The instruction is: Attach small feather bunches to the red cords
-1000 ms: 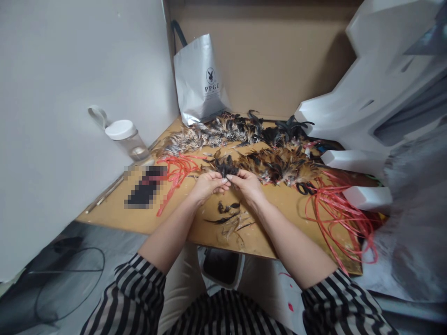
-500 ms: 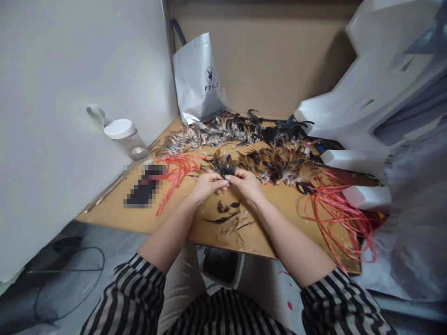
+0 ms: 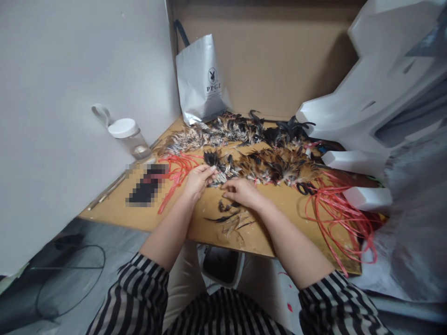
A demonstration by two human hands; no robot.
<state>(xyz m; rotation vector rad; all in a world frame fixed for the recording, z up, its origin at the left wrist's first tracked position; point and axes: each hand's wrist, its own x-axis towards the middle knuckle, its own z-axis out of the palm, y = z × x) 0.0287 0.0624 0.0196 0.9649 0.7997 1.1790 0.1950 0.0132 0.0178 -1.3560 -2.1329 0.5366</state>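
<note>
My left hand [image 3: 198,182] is closed in a pinch at a small bunch of dark feathers [image 3: 211,159], whose tips point up and away from me. Just right of its fingertips, pale quills [image 3: 220,177] show at the near edge of the feather row. My right hand [image 3: 241,191] hovers close by with bent fingers, a gap between thumb and fingers, and nothing visible in it. Beneath it lie loose dark and brown feathers [image 3: 230,218]. A row of brown feathers [image 3: 275,163] stretches to the right beyond both hands.
Another feather row [image 3: 216,130] lies farther back, before a silver bag [image 3: 199,79]. Red plastic ribbon lies left [image 3: 179,170] and right [image 3: 331,209], with black scissors handles [image 3: 305,188] nearby. A lidded bottle [image 3: 129,137] stands left; white foam pieces [image 3: 366,197] jut in from the right.
My hands have moved apart: the left slightly left, the right slightly down and right. The dark feathers that were between both hands are now at the left hand alone.
</note>
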